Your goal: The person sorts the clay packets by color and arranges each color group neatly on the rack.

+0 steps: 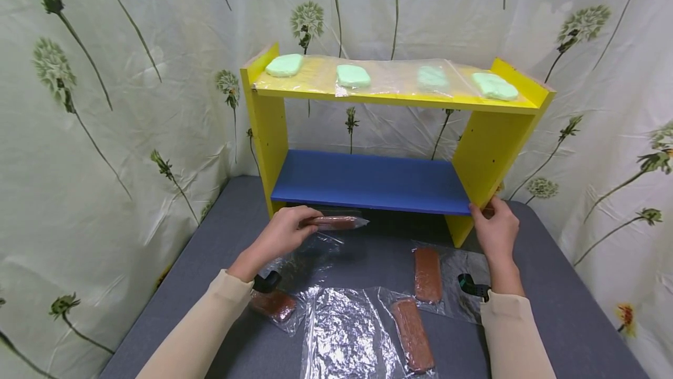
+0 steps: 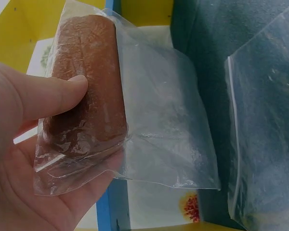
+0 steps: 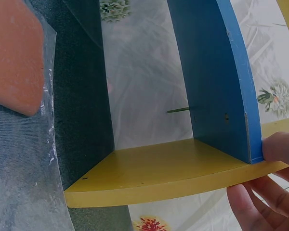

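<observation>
My left hand (image 1: 286, 230) pinches a clear plastic bag with a brown block (image 2: 89, 77) in it, which looks like modelling clay. The thumb lies across the block and the fingers are behind it; the bag's loose part hangs off to one side. This bag is just in front of the blue shelf board (image 1: 370, 180), at about its lower edge. My right hand (image 1: 495, 227) grips the right side panel (image 3: 159, 166) of the yellow shelf unit, thumb by the blue board's end and fingers on the panel's outer face.
Several pale green pieces in clear bags lie along the yellow top board (image 1: 394, 90). On the dark tabletop (image 1: 547, 320) are more bagged brown blocks: one at left (image 1: 273, 305), one at front (image 1: 412, 335), one at right (image 1: 428, 274). A floral curtain (image 1: 131, 104) hangs behind.
</observation>
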`<state>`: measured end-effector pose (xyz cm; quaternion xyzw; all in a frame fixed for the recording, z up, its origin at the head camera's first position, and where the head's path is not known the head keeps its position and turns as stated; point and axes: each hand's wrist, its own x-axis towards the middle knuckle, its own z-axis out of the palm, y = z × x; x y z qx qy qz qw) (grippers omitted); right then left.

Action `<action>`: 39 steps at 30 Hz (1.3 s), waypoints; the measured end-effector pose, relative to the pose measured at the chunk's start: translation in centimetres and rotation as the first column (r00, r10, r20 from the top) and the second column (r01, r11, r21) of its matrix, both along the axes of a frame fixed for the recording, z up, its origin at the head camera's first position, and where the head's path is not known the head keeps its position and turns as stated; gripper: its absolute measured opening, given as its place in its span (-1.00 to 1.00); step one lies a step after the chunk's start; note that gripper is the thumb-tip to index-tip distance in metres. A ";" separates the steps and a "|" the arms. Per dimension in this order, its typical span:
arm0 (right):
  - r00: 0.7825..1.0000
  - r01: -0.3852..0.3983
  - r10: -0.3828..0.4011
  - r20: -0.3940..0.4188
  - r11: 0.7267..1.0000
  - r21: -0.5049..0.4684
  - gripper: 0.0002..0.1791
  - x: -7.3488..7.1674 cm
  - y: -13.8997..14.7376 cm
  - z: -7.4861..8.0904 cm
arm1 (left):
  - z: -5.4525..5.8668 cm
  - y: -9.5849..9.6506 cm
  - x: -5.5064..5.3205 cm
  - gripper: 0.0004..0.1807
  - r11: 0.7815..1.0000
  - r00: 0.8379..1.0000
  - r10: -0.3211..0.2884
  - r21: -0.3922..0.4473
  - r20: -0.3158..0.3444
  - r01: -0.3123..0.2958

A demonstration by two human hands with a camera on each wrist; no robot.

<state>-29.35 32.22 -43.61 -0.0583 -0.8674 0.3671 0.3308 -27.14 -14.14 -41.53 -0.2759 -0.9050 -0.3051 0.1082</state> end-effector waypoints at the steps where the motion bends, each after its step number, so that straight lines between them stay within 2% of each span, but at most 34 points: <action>1: 1.000 0.001 -0.001 -0.001 1.000 0.000 -0.62 0.0 0.0 0.0 | 0.1 0.0 0.0 -0.75 1.000 1.000 0.000 0.001 0.000 0.000; 9: 1.000 0.007 -0.007 0.001 1.000 -0.005 -0.62 -0.1 0.1 -0.1 | 0.8 0.2 -0.3 -0.78 0.999 1.000 -0.005 0.040 -0.012 0.005; 13: 1.000 0.007 -0.007 0.008 1.000 -0.004 -0.61 -0.1 0.2 -0.1 | 1.2 0.2 -0.4 -0.78 0.998 1.000 0.013 0.065 -0.004 -0.013; 17: 1.000 0.008 -0.008 0.016 1.000 -0.002 -0.60 -0.1 0.2 -0.2 | 1.5 0.2 -0.5 -0.74 0.992 0.999 0.037 0.119 -0.001 -0.036; 22: 1.000 0.005 -0.005 0.014 1.000 -0.005 -0.62 -0.1 0.0 -0.1 | 2.0 0.2 -0.7 -0.71 0.974 0.997 0.072 0.217 0.014 -0.073; 26: 1.000 0.007 -0.007 0.000 1.000 -0.003 -0.62 -0.1 0.0 -0.1 | 2.2 0.2 -1.0 -0.73 0.948 0.994 0.104 0.300 0.020 -0.105; 32: 1.000 0.012 -0.012 0.001 1.000 -0.002 -0.62 -0.2 0.1 -0.2 | 2.0 0.0 -1.7 -0.73 0.894 0.983 0.183 0.415 0.011 -0.171; 35: 1.000 0.008 -0.008 -0.002 1.000 -0.003 -0.63 -0.3 0.1 -0.2 | 1.9 0.0 -2.1 -0.73 0.865 0.972 0.235 0.451 0.021 -0.219; 39: 1.000 0.001 -0.001 -0.007 1.000 -0.003 -0.63 -0.3 0.1 -0.2 | 1.9 0.2 -2.5 -0.74 0.816 0.949 0.314 0.501 0.034 -0.288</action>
